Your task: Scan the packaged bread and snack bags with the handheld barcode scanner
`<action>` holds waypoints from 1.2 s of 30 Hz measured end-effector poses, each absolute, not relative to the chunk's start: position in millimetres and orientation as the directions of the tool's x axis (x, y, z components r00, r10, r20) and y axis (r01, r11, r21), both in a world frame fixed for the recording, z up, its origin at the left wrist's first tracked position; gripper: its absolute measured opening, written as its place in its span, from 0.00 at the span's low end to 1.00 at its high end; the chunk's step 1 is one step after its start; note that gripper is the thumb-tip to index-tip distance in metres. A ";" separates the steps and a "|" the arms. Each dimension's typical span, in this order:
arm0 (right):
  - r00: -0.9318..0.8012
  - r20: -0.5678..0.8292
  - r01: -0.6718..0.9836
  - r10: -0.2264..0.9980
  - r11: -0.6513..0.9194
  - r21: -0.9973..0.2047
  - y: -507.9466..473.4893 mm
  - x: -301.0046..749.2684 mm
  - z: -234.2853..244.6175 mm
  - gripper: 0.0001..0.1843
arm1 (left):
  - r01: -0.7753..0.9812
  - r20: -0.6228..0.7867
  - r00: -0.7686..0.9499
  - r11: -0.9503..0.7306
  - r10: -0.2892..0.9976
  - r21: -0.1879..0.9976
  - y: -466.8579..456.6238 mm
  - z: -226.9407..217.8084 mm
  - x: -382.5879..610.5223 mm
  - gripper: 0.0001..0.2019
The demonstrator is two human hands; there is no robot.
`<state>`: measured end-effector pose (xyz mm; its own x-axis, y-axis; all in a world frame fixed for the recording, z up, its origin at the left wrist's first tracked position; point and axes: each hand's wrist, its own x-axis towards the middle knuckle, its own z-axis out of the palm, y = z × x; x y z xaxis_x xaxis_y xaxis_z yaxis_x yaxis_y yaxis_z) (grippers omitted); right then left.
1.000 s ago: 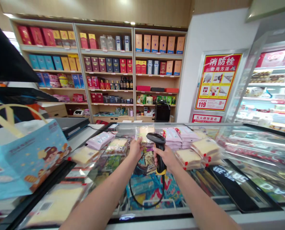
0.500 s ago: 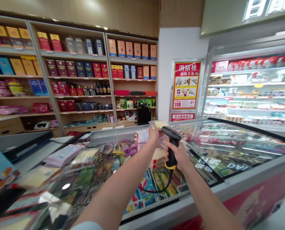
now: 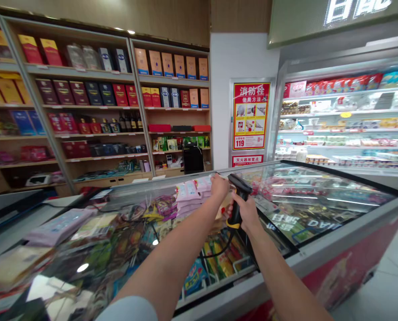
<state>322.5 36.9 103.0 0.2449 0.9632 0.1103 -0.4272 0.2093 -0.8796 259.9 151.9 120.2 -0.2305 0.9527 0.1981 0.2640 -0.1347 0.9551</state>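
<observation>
My right hand [image 3: 247, 214] is wrapped round the grip of a black and yellow handheld barcode scanner [image 3: 240, 183]. The scanner's dark cable [image 3: 221, 253] hangs below and curves left over the freezer. Just left of the scanner head, my left hand [image 3: 220, 186] is closed at the right end of a stack of lilac plastic packs [image 3: 188, 192]. What its fingers grip is hidden behind the hand. Cream packages with red marks show partly between and below my hands, on the freezer's glass top.
Lilac and cream packs [image 3: 60, 226] lie farther left on the glass-topped freezer [image 3: 322, 174]. Bagged frozen goods show inside it. Behind stand shelves of boxes and bottles [image 3: 100, 107] and a red fire-hydrant notice [image 3: 251, 116]. A lit chiller [image 3: 346, 120] stands at the right.
The cream package seen at my left hand's fingertips no longer shows there. That hand has lowered slightly beside the lilac stack, now more visible. The scanner stays in my right hand. The view has turned right.
</observation>
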 end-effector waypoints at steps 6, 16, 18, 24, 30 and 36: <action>0.207 0.102 -0.455 0.973 0.188 -0.871 34.9 316.7 103.6 0.26 | 0.606 0.318 -0.201 -0.137 0.927 0.783 122.0 128.0 232.6 0.16; 0.049 0.146 -0.432 0.988 0.153 -0.889 24.5 240.3 95.2 0.27 | 0.562 0.380 -0.469 -0.063 0.797 0.825 87.4 105.8 83.9 0.12; -0.018 0.131 -0.426 0.991 0.111 -0.898 21.2 217.1 91.5 0.26 | 0.567 0.375 -0.541 -0.002 0.753 0.824 77.0 99.8 37.0 0.12; -0.176 0.092 -0.381 0.980 0.018 -0.924 20.6 147.7 77.8 0.22 | 0.600 0.373 -0.697 0.215 0.612 0.770 36.1 79.1 -97.6 0.15; -0.310 0.039 -0.303 0.950 -0.060 -0.951 26.2 86.7 70.9 0.19 | 0.518 0.168 -0.783 0.478 0.599 0.709 14.7 60.0 -162.5 0.25; -0.384 0.030 -0.205 0.923 -0.054 -0.977 20.6 66.3 48.8 0.18 | 0.568 0.067 -0.716 0.524 0.695 0.635 23.6 41.5 -184.1 0.33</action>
